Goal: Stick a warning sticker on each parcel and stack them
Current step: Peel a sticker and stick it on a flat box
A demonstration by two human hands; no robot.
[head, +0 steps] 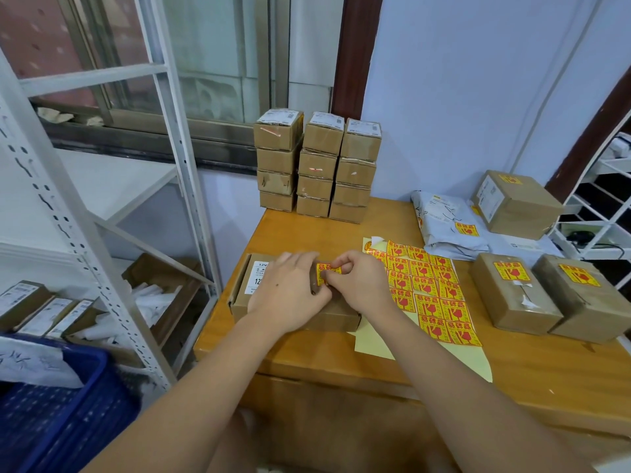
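Note:
A flat brown cardboard parcel [341, 317] with a white label lies at the near left of the wooden table [341, 356]. My left hand [286, 291] lies flat on its top. My right hand [362, 285] pinches a yellow-and-red warning sticker [326, 272] just above the parcel, and my left fingertips touch the sticker too. A sheet of the same stickers [430, 295] lies just right of the parcel. Two stickered parcels [512, 298] [587, 295] sit side by side at the right.
Three stacks of small brown boxes [317, 169] stand at the table's back against the wall. A grey mailer bag [444, 223] and a stickered box [515, 203] sit at the back right. White metal shelving [102, 233] and a blue crate [61, 404] stand to the left.

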